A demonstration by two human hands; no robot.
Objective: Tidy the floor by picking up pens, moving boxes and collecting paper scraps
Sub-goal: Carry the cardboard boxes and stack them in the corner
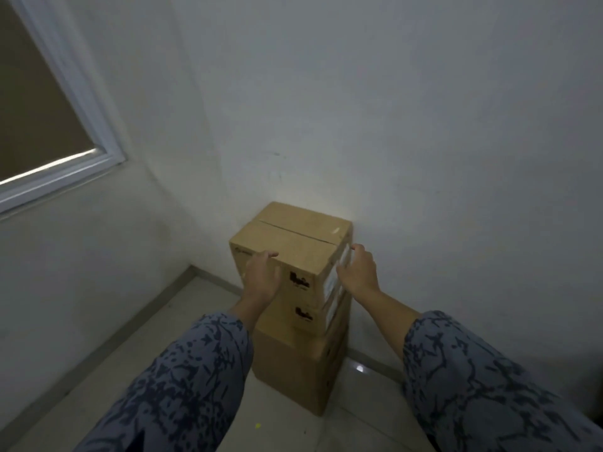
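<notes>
Blue-grey patterned sleeves [182, 380] fill the bottom of frame, both arms reaching forward to a stack of brown cardboard boxes in the room corner. Top brown cardboard box [293, 246] sits straight ahead of the hands, between them, flap seam running left-near to right-far. Left hand [261, 275] is on the near front face with fingers curled over the top edge, gripping it. Right hand [357, 269] is against the right side face with its white label; fingers loosely bent, grip unclear. Both look equally near. Box is plain tan, closed, dark logo on the front, resting on a middle brown cardboard box [310, 316] with the same logo, then a large bottom brown cardboard box [290, 370] on the pale tiled floor [130, 370]. White wall [424, 125] behind, white-framed window [65, 109] at left.
</notes>
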